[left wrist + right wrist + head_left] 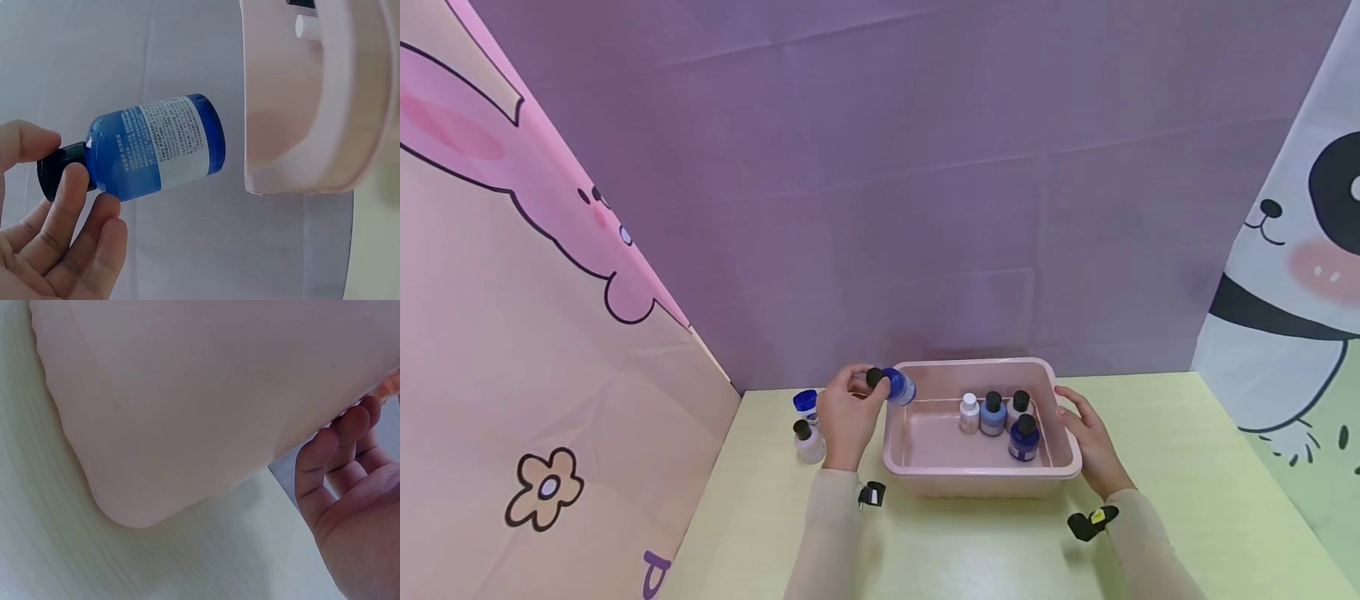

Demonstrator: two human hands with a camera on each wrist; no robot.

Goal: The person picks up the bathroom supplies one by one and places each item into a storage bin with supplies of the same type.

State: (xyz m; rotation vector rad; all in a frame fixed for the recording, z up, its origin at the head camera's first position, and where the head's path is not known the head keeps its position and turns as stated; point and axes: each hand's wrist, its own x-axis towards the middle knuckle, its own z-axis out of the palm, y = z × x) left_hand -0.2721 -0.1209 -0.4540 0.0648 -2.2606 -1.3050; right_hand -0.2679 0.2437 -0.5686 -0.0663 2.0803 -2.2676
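Note:
My left hand (848, 421) pinches a blue bottle (153, 147) by its black cap (62, 169). The bottle is tilted nearly onto its side, its base overlapping the left rim of the pink plastic basin (925, 454) in the head view. White print and a pale label show on it. At the basin's right rim, my right hand (1093, 450) grips the edge, with bent fingertips (317, 450) against the outer wall. Standing inside the basin are a white-capped bottle (969, 414), a light blue bottle (992, 415), a dark blue bottle (1024, 439) and a pale black-capped bottle (1017, 408).
Left of the basin, a clear black-capped bottle (809, 446) and a blue-lidded jar (806, 402) stand on the pale table (955, 546), beside the left hand. A purple cloth backdrop (880, 200) rises behind the basin, with printed panels on both sides.

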